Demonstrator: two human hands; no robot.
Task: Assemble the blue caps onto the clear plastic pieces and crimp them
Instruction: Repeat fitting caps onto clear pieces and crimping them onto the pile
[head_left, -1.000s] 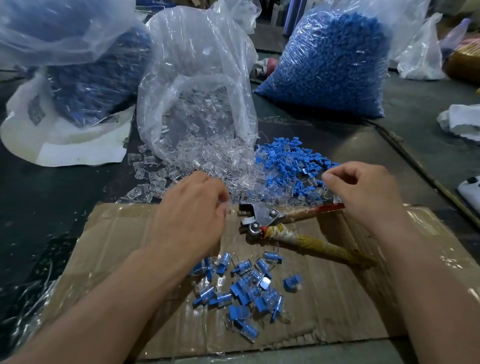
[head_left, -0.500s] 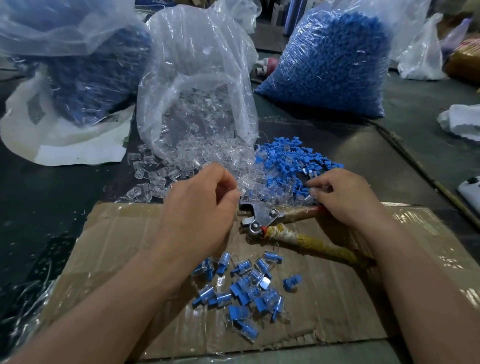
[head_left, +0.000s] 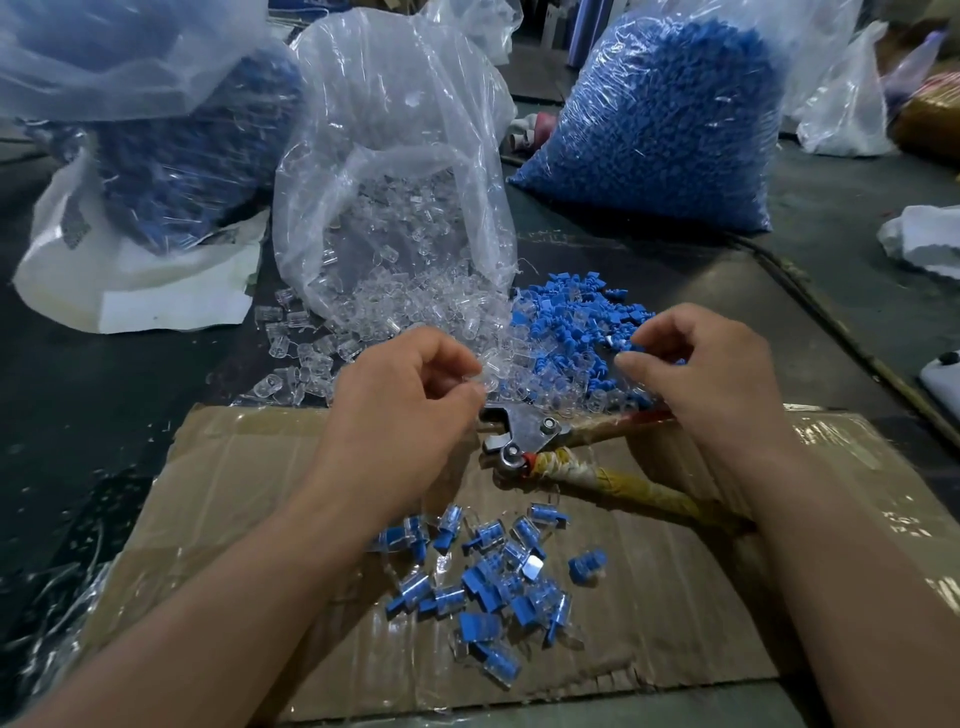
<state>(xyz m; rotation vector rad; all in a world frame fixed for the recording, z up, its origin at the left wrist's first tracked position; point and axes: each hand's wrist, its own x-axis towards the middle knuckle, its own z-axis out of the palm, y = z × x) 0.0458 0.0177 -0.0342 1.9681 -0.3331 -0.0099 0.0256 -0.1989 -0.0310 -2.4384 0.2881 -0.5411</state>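
Two piles touch on the bench (head_left: 104, 395): clear pieces (head_left: 415, 306) and blue caps (head_left: 571, 317). Left hand (head_left: 405, 415) curls at the clear pile, hold indeterminate. Right hand (head_left: 711, 374) pinches one cap (head_left: 630, 347). White sack (head_left: 156, 291) print illegible.

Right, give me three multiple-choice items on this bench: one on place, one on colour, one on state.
1. The pile of finished pieces lies: A) inside the clear bag; B) on the cardboard, nearer the person than the crimping tool; C) on the white sheet.
2. The loose caps beside the spilled clear pieces are: A) red; B) yellow; C) blue.
3. The crimping tool is: A) lying loose on the cardboard; B) clamped in a fist; C) hanging from a hook.
Answers: B, the pile sits on the cardboard below the tool; C, they show plain blue; A, its handles rest flat with nothing gripping them.
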